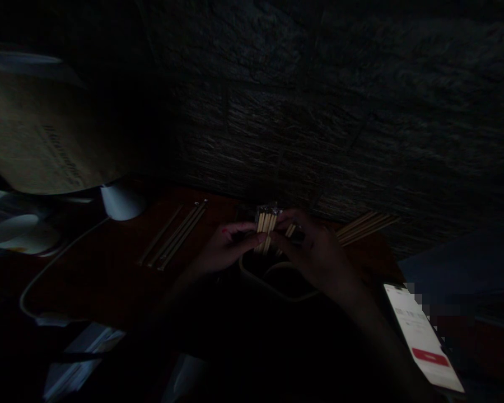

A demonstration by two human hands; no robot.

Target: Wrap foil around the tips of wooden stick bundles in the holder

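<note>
In dim light, several pale wooden chopsticks (266,223) stand bunched upright between my hands, with shiny clear wrapping at their top ends. My left hand (231,243) pinches the bunch from the left, thumb across its front. From the other side my right hand (308,240) closes on the same bunch with thumb and fingers. Just below is a dark holder with a pale rim (273,288); its inside is too dark to make out. A few more stick ends (291,230) show beside the bunch, partly behind my right hand.
Several wrapped chopsticks (178,238) lie on the reddish table (126,246) to the left. More sticks (365,226) rest by the stone wall (256,123) at right. A lit phone (422,336) is near my right forearm. Leftward are a large printed paper bag (37,129), a bowl (23,234) and a cable (46,268).
</note>
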